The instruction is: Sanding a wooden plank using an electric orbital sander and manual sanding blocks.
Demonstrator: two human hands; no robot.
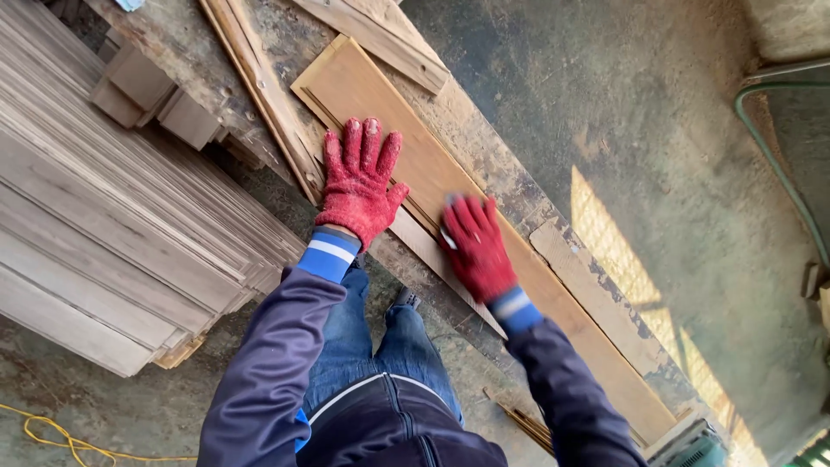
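Both my hands wear red knit gloves with blue and white cuffs. My left hand [359, 180] lies flat with fingers spread on the near edge of a long brown wooden plank [367, 91]. My right hand [475, 246] presses on the same plank further along and looks blurred; a small light object seems to sit under its thumb side, too unclear to name. The plank rests lengthwise on a dusty grey workbench [484, 156] that runs diagonally from upper left to lower right.
A tall stack of thin pale boards [95, 216] fills the left. Short wood blocks [138, 86] and loose strips [251, 78] lie on the bench's far end. A green hose [774, 156] curves at right, a yellow cord [60, 437] lies on the concrete floor.
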